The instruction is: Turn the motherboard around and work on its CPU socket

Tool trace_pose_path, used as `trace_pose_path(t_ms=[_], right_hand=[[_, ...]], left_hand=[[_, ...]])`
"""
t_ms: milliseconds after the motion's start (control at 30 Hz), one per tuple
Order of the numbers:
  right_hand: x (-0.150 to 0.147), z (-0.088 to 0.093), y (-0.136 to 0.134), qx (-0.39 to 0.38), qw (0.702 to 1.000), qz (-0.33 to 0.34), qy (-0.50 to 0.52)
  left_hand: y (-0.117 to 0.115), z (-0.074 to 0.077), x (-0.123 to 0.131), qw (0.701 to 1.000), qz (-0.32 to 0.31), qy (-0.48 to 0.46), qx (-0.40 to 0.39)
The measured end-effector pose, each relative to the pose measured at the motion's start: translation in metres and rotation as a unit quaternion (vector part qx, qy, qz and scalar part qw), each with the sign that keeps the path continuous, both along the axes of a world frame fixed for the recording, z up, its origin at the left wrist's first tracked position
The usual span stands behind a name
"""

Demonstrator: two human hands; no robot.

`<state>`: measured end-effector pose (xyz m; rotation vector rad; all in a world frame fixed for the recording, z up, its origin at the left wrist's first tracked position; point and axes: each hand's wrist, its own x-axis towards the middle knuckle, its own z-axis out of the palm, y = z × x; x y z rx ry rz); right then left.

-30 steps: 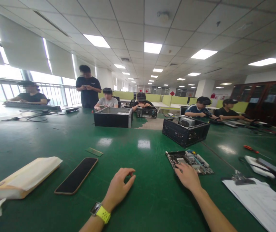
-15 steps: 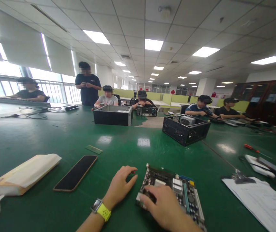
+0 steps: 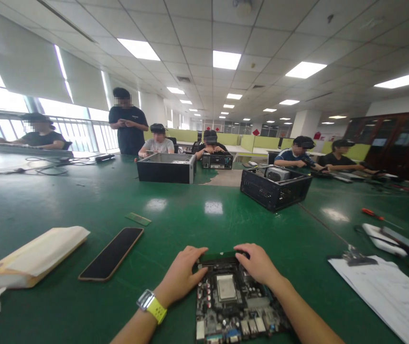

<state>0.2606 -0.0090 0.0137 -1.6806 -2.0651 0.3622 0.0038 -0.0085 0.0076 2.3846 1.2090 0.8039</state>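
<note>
Daylight burns white through the windows (image 3: pixel 0 101) at left, below grey blinds (image 3: pixel 25 67), while ceiling panels (image 3: pixel 226 60) glow overhead. 3 distinct glare patches (image 3: pixel 213 207) shine on the green tabletop (image 3: pixel 179 222). Wide-angle distortion stretches the edges; the dark cabinets (image 3: pixel 394 143) at far right look dim and softly blurred.

Free tabletop (image 3: pixel 181 217) beyond motherboard (image 3: pixel 238 301), until black case (image 3: pixel 262 192)

Motherboard (image 3: pixel 231 303) partly behind right forearm (image 3: pixel 303 308), clipboard papers (image 3: pixel 387 296) cut off
</note>
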Motion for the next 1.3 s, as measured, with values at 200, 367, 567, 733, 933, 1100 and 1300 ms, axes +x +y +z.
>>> trace_pose_path(t_ms=[200,367,567,733,933,1100,1300], right_hand=[[-0.007,-0.002,-0.01,0.006,1.0,-0.021,-0.02],[-0.011,-0.004,-0.016,0.021,0.999,-0.015,-0.021],[-0.011,0.002,-0.019,-0.013,0.999,-0.024,-0.018],[-0.042,0.024,-0.047,0.056,0.998,-0.018,-0.028],[-0.105,0.016,-0.091,0.012,0.988,0.121,-0.093],[-0.123,-0.004,-0.095,0.014,0.987,0.084,-0.138],[-0.12,-0.005,-0.094,0.004,0.988,0.09,-0.124]], left_hand=[[-0.001,0.003,0.0,1.0,-0.005,-0.014,0.013],[0.0,0.003,0.0,1.0,0.008,-0.015,0.016],[-0.002,0.004,0.0,1.0,0.001,-0.019,0.005],[-0.001,0.001,0.001,1.0,0.003,-0.025,0.001],[0.001,-0.002,0.0,0.999,0.006,-0.048,0.001],[0.0,0.0,0.0,0.999,0.011,-0.04,0.001],[0.001,-0.001,-0.003,0.999,0.016,-0.042,-0.002]])
